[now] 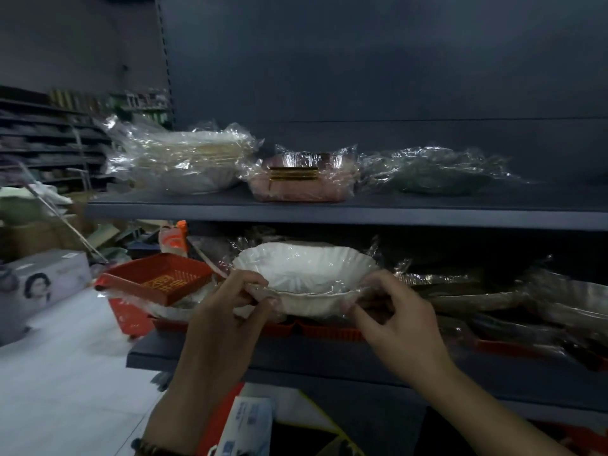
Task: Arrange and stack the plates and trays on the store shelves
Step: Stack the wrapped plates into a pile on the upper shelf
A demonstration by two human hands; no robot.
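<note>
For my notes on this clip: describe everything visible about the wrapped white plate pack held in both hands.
The pack of white plates is a small nested stack of deep, oblong, paper-looking plates with fluted rims, sealed in crinkled clear film. It faces open side up, roughly level, at the front of the lower shelf, above red trays. The left hand pinches its left rim; the right hand pinches the film at its right edge.

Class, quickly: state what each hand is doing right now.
Left hand: grips the wrapped white plates at their left rim.
Right hand: pinches their right rim.
</note>
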